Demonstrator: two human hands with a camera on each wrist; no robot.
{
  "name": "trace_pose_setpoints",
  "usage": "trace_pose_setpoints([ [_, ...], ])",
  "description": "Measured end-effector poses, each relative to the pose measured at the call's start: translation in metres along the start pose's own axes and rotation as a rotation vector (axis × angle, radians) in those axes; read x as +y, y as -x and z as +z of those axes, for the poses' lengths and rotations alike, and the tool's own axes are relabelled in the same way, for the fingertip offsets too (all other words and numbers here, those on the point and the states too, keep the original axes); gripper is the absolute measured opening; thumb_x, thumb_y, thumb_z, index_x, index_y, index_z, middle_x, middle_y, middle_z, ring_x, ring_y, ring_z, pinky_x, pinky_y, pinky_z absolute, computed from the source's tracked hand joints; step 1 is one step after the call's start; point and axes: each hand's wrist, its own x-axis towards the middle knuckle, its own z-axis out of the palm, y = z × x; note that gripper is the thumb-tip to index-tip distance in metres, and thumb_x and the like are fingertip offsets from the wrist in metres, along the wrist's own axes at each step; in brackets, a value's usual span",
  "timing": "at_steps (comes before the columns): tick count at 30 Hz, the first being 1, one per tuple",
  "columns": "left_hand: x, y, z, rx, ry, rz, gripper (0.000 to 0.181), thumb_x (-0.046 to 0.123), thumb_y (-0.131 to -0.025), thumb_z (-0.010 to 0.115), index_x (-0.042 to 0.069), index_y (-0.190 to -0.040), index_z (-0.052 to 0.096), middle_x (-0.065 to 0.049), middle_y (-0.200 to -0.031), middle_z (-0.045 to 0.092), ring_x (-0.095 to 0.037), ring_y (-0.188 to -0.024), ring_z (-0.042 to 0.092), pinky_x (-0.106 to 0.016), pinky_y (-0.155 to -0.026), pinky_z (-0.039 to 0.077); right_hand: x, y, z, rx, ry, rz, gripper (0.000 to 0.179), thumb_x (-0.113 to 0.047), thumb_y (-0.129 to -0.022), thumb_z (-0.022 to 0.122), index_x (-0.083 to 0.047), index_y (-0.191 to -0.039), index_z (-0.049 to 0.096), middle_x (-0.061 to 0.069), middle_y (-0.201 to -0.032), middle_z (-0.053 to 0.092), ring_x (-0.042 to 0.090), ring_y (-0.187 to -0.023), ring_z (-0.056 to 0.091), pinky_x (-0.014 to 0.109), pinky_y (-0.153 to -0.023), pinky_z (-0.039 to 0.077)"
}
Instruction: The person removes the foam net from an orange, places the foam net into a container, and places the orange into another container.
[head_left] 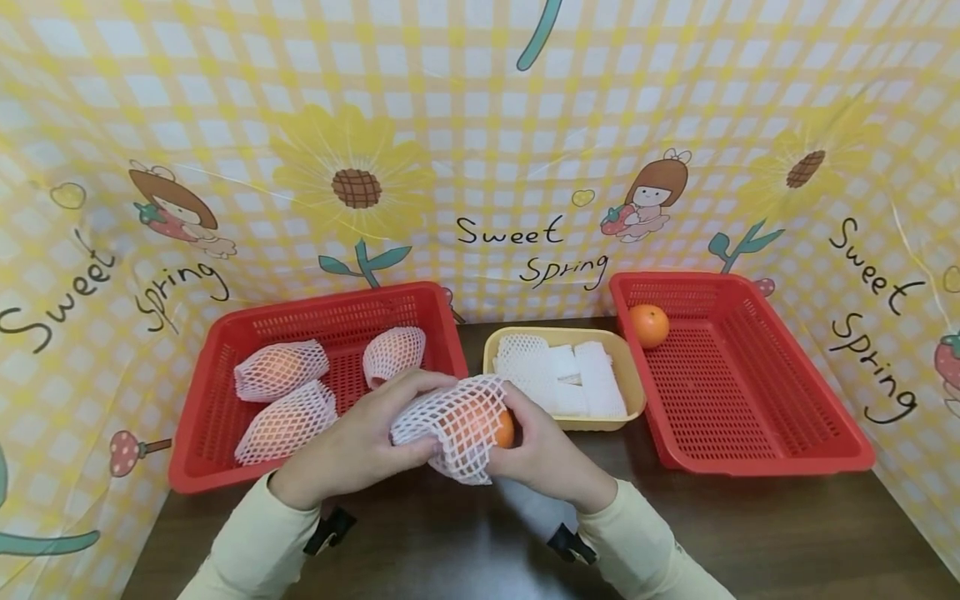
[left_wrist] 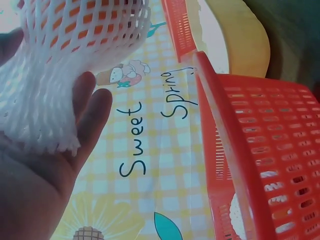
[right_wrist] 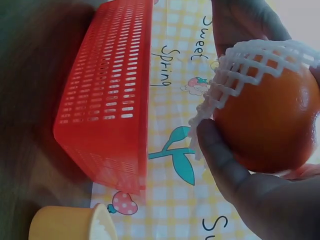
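Note:
Both hands hold an orange point(head_left: 507, 430) partly covered by a white foam net sleeve point(head_left: 457, 421) above the front of the table. My left hand point(head_left: 352, 437) grips the sleeve's left end; in the left wrist view, loose netting point(left_wrist: 37, 112) lies between thumb and fingers. My right hand point(head_left: 551, 458) holds the right side, its thumb and fingers around the fruit and the net's edge. From the right wrist, the bare end of the orange point(right_wrist: 267, 122) shows beyond the net's open rim. Part of the fruit is hidden by the netting.
At left, a red basket point(head_left: 187, 450) holds several netted fruits point(head_left: 288, 425). A yellow tray point(head_left: 637, 392) with white foam sleeves point(head_left: 600, 379) stands at centre back. Another red basket point(head_left: 750, 467) at right has one bare orange point(head_left: 648, 326). A patterned cloth point(head_left: 480, 142) hangs behind.

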Motion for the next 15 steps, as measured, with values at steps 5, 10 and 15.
trace_pose_setpoints([
  [5,0.0013,0.0021,-0.0004,0.083,-0.028,0.029,0.047,0.013,-0.091,0.076,0.025,-0.134,0.059,0.010,-0.126,0.059,-0.012,-0.101,0.058,-0.033,-0.082,0.052,0.0012,-0.0007,0.0001,0.007,-0.070,-0.018,0.060,-0.014,-0.085,0.072,-0.017,-0.137,0.043,0.007,-0.129,0.052,0.026,-0.115,0.052,0.039,-0.094,0.050],
  [10,-0.0014,0.0054,-0.0018,0.181,-0.040,0.084,0.043,0.007,-0.090,0.077,0.022,-0.127,0.064,0.007,-0.122,0.063,-0.013,-0.100,0.060,-0.033,-0.082,0.053,0.0013,0.0006,-0.0021,0.130,-0.103,-0.081,0.056,-0.010,-0.088,0.068,-0.008,-0.141,0.051,0.012,-0.130,0.054,0.029,-0.113,0.053,0.034,-0.094,0.050],
  [15,-0.0032,0.0087,-0.0027,0.222,-0.053,0.085,0.041,0.003,-0.090,0.076,0.021,-0.125,0.065,0.008,-0.118,0.065,-0.012,-0.099,0.061,-0.030,-0.081,0.053,0.0009,0.0024,-0.0075,0.240,-0.153,-0.083,0.052,-0.015,-0.093,0.068,-0.008,-0.142,0.051,0.016,-0.129,0.055,0.032,-0.109,0.056,0.035,-0.089,0.053],
])
